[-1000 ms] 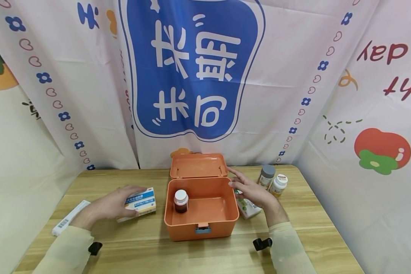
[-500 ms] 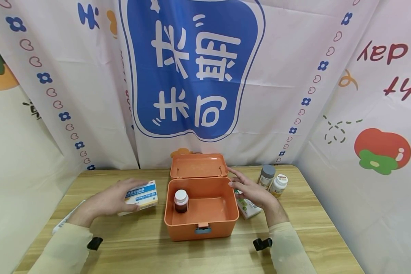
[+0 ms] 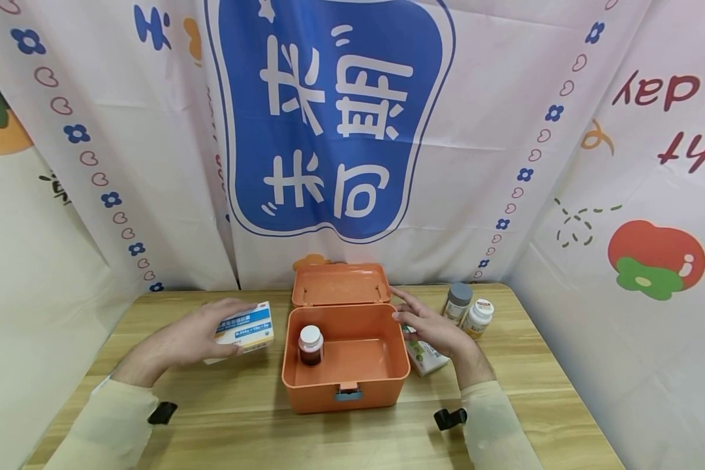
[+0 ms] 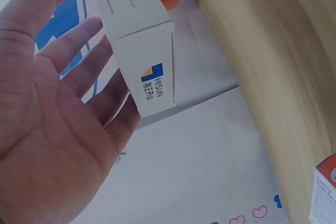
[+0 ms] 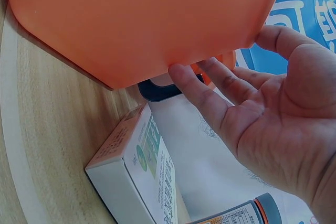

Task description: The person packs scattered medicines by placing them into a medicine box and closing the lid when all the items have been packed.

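My left hand (image 3: 190,338) grips a white and blue medicine box (image 3: 248,329) between thumb and fingers, over the table left of an orange storage box (image 3: 345,399). A white end of the medicine box (image 4: 144,77) faces the left wrist camera. The orange box stands with its lid (image 3: 341,284) folded back, and a dark pill bottle with a white cap (image 3: 311,344) is inside, against the left. At the right side of the orange box, my right hand (image 3: 437,329) touches the rim with its fingertips, the fingers extended. Below that hand lies a white and green carton (image 5: 142,169).
A grey-capped bottle (image 3: 458,300) and a white-capped bottle (image 3: 478,318) stand at the back right of the wooden table (image 3: 540,391). My left sleeve mostly covers another white carton (image 3: 100,386). A printed cloth (image 3: 476,156) hangs right behind the table.
My left hand has lifted the medicine box and brought it slightly up and toward the orange box. Its forearm now covers more of the carton at the left. My right hand has stayed in place.
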`<state>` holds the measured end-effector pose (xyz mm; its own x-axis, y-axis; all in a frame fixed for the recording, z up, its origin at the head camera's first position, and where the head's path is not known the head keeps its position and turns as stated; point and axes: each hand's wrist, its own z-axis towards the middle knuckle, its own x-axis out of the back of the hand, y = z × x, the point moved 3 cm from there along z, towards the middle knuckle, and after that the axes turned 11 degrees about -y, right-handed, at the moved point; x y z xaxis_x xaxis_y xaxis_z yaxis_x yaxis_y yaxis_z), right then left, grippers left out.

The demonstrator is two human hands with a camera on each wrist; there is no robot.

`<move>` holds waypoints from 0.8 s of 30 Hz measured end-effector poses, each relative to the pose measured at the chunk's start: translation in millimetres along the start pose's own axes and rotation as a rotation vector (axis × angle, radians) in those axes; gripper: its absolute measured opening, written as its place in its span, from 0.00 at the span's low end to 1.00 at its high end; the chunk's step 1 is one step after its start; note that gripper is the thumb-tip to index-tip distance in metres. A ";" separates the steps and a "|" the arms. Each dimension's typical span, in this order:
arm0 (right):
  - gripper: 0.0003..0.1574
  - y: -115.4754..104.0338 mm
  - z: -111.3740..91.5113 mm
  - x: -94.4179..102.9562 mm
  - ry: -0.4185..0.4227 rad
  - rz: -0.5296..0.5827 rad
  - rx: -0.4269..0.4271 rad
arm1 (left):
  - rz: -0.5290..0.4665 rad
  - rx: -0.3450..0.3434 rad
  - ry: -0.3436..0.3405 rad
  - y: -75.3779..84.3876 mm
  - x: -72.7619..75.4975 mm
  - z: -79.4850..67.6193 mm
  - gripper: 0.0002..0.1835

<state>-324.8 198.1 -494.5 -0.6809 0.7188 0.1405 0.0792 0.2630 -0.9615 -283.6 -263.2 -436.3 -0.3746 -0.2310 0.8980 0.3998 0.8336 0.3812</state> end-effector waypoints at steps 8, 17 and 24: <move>0.44 0.3 0.4 0.5 0.000 -0.001 -0.002 | 0.001 -0.056 0.055 9.1 7.0 -0.7 0.43; 0.44 -0.8 0.3 0.1 0.003 -0.002 -0.005 | 0.004 -0.057 0.066 18.4 14.9 -1.4 0.43; 0.43 -1.1 -0.1 0.1 0.007 -0.006 -0.012 | -0.007 -0.049 0.064 28.3 18.5 -1.3 0.42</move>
<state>-324.9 198.0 -493.4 -0.6764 0.7216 0.1477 0.0838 0.2747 -0.9579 -278.1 -244.5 -408.6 -0.3238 -0.2698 0.9068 0.4380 0.8068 0.3964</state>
